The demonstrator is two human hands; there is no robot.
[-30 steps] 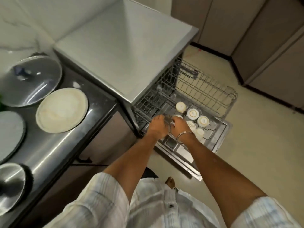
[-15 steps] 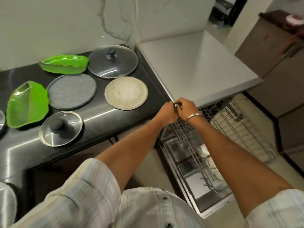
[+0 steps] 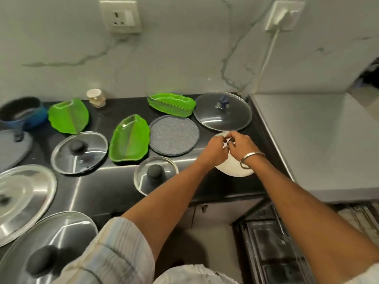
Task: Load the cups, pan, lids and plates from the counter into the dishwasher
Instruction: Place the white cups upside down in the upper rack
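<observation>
Hands first: my left hand (image 3: 215,149) and right hand (image 3: 239,143) meet over the white plate (image 3: 233,168) at the bench's (image 3: 114,187) right end, fingers curled at its far rim; the grip looks like a pinch, though blur leaves me unsure. Count on the bench: three green leaf plates (image 3: 129,138), one grey plate (image 3: 174,134), five lids, including the glass lid (image 3: 222,110) just behind the hands, one blue pan (image 3: 20,112) far left.
</observation>
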